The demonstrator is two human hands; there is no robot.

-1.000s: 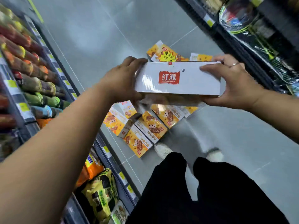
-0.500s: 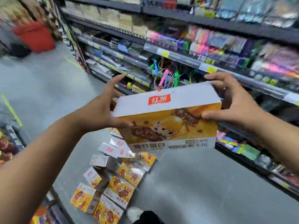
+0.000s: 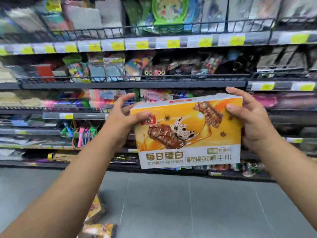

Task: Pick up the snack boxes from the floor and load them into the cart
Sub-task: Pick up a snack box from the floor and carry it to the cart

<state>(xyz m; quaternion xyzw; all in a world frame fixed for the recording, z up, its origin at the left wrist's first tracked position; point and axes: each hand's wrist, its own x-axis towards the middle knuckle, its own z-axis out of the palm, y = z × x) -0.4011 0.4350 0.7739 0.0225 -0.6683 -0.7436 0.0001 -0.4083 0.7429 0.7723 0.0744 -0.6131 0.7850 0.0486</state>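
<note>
A rectangular orange-and-white cardboard snack box (image 3: 188, 134), its front picturing brown bars above a white band of printed characters, is up in the air before blurred store shelves (image 3: 133, 85). The left hand (image 3: 120, 121) pinches its upper left corner, and the right hand (image 3: 252, 124) clasps its right end.

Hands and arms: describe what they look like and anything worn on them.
The left hand and right hand are bare: no gloves, watch or bracelet visible. The left forearm and right forearm are bare too; no sleeve shows within the frame.

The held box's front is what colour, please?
The snack box: orange above a white band; head view.
</note>
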